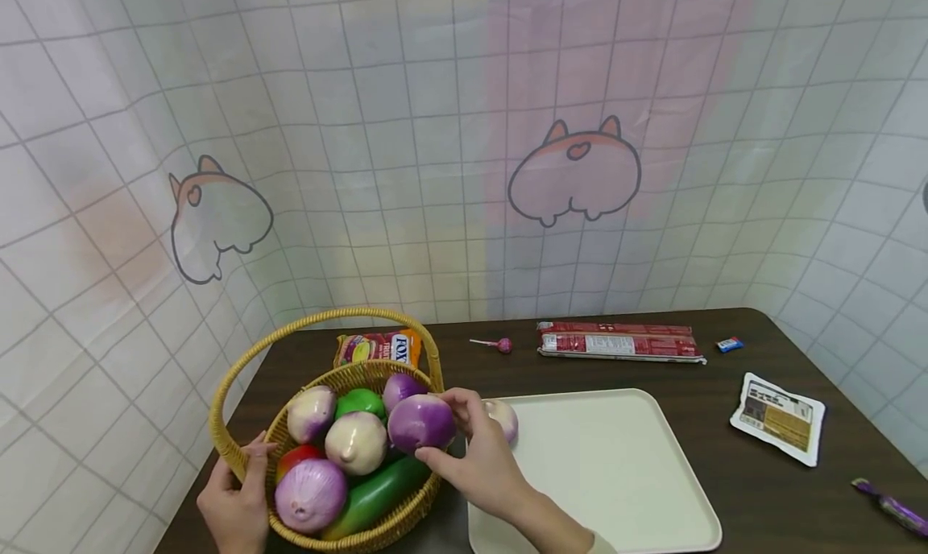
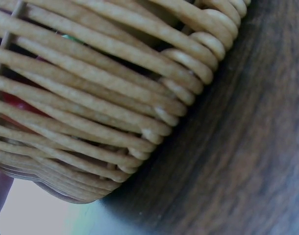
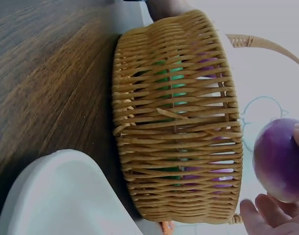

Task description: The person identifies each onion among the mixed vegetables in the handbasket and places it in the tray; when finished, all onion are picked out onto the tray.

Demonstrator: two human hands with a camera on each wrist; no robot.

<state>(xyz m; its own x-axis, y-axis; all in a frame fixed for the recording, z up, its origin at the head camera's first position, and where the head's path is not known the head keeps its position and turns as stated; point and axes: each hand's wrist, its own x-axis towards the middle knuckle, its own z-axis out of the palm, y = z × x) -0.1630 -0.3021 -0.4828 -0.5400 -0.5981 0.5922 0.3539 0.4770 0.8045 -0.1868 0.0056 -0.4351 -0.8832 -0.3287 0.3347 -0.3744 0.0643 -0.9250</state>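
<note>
Head view: one wicker basket [image 1: 239, 457] with a hoop handle at 8 o'clock on the dark table [image 1: 725, 489], one cream tray [image 1: 616, 473] just right of it. In the basket: purple-and-white onions, one green pepper [image 1: 360, 402], one cucumber [image 1: 377, 494], a red piece barely showing. Right hand [image 1: 487, 465] comes in from 5 o'clock, palm toward the basket, thumb and fingers curled round one purple onion [image 1: 421, 423] held over the basket's right rim; the onion is glossy, purple fading to white at one end. One more pale onion [image 1: 505, 419] lies on the tray's left edge, behind that hand. Left hand [image 1: 235, 506] grips the basket rim at 9 o'clock, fingers hooked over the weave. Far edge: one snack bag [image 1: 379, 348], one lollipop [image 1: 496, 345], two red packs [image 1: 616, 341], one small blue sweet [image 1: 730, 344]; at 3 o'clock one sachet [image 1: 779, 417], one purple wrapper [image 1: 892, 506]. Left wrist view: basket weave close up, a fingertip at lower left; the grip itself cannot be told here. Right wrist view: basket side on, tray corner at 7 o'clock, purple onion at 4 o'clock clasped by fingertips [image 3: 267, 213].
</note>
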